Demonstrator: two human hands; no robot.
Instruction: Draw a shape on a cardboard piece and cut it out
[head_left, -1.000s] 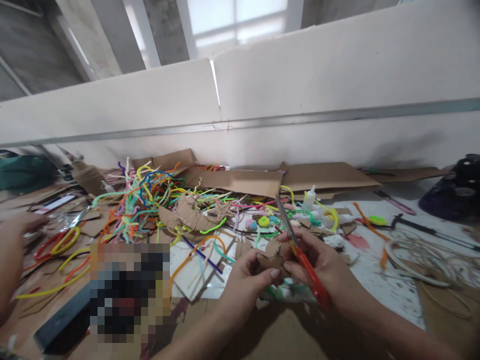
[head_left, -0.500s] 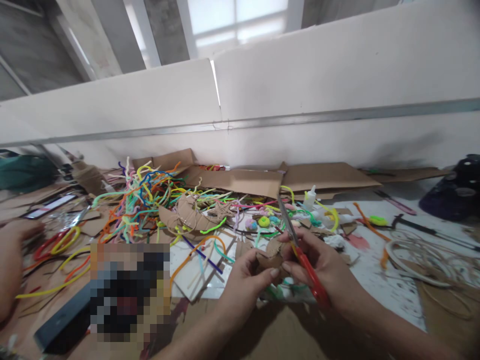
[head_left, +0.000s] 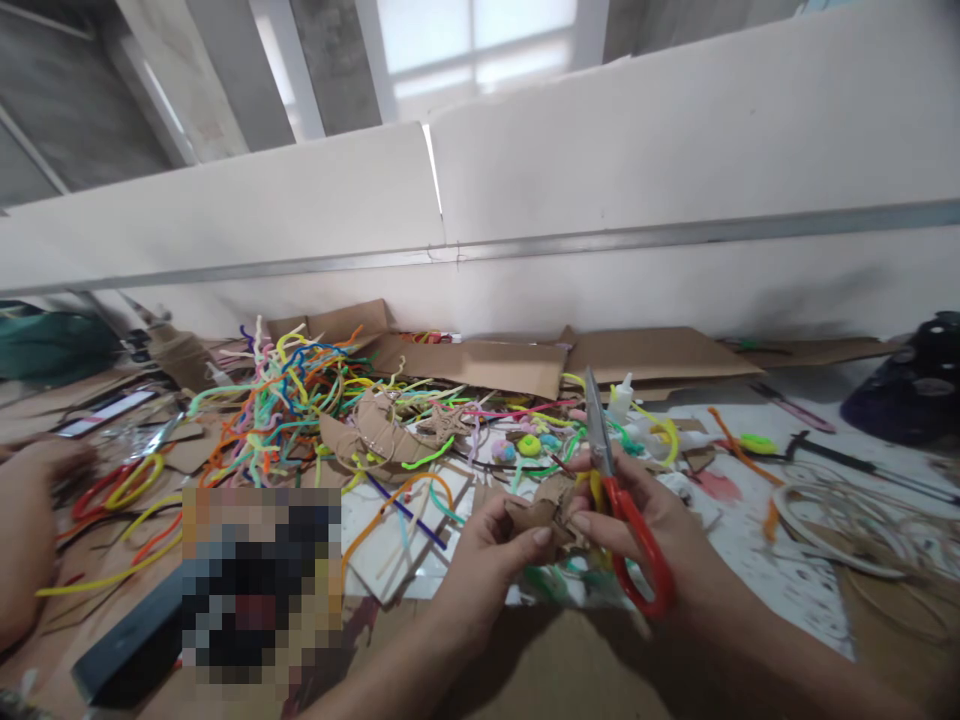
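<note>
My left hand [head_left: 499, 545] pinches a small cut piece of brown cardboard [head_left: 541, 508] between thumb and fingers. Close beside it, my right hand [head_left: 637, 520] is closed around scissors [head_left: 651, 565] with red and yellow handles, their blades pointing up and away from me. The right fingertips also come to the cardboard's right edge. Fingers hide part of the piece. Just beyond the hands lie a yellow-green ring [head_left: 529, 445] and soft pastel balls [head_left: 502, 450]. A white glue bottle [head_left: 621, 398] stands behind the scissors.
A heap of coloured pipe cleaners [head_left: 281, 400] lies at the left, near a cardboard crescent [head_left: 382, 430]. Flat cardboard [head_left: 660, 355] rests along the white partition. Coiled cord [head_left: 832, 520] is at the right. Another person's hand [head_left: 37, 480] is at far left, near other scissors [head_left: 135, 485].
The scissors in my right hand have turned, so the blades stand more upright and the red handle shows more fully. My left hand still holds the cardboard piece, which has tilted slightly.
</note>
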